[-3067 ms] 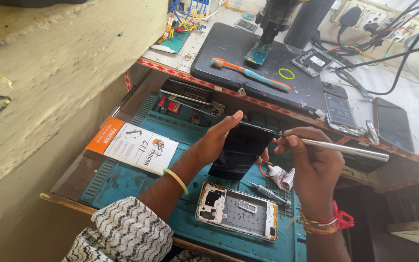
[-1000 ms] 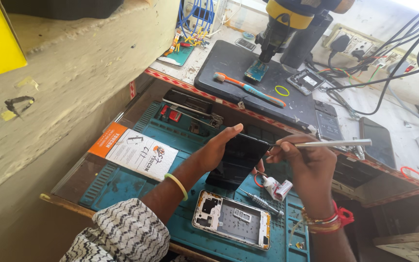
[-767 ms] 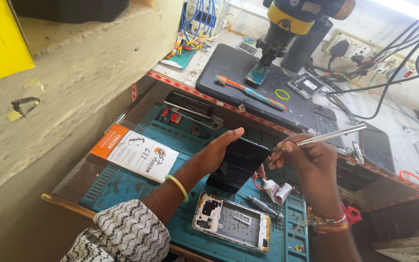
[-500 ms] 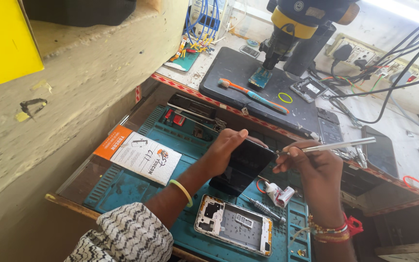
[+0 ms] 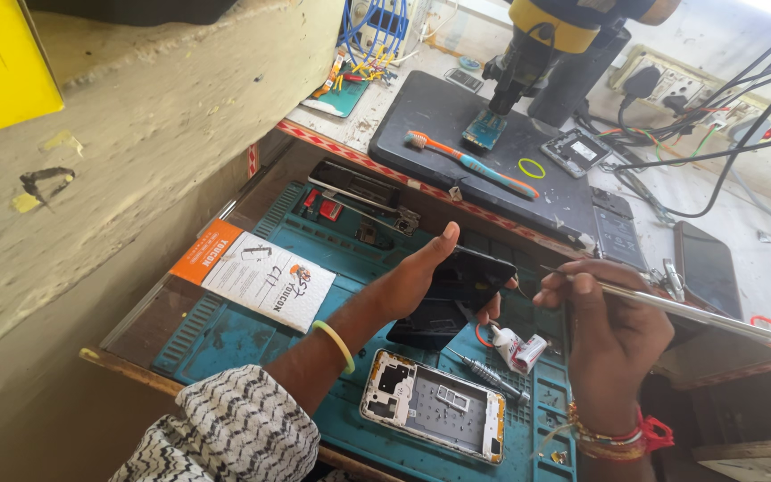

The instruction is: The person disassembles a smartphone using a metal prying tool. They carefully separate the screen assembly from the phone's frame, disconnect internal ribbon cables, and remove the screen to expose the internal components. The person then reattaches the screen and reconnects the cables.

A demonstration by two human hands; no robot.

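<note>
Left hand (image 5: 417,277) clamped on dark phone (image 5: 457,290), tilted above teal mat (image 5: 225,335), toward mat's far right part. Right hand (image 5: 604,326) pinched on metal tweezers (image 5: 671,308), tip just beside phone's right edge.

Risks, judged:
- tip skids, scratches phone or pricks left fingers
- phone slips, drops onto white phone frame (image 5: 435,415) at mat's near edge
- right wrist knocks small glue tube (image 5: 518,348) or screwdriver (image 5: 488,377)

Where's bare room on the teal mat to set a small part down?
Bare teal mat lies between the white card, the left forearm and the front edge. It is crowded around the phone frame, screwdriver and glue tube near the right hand.
</note>
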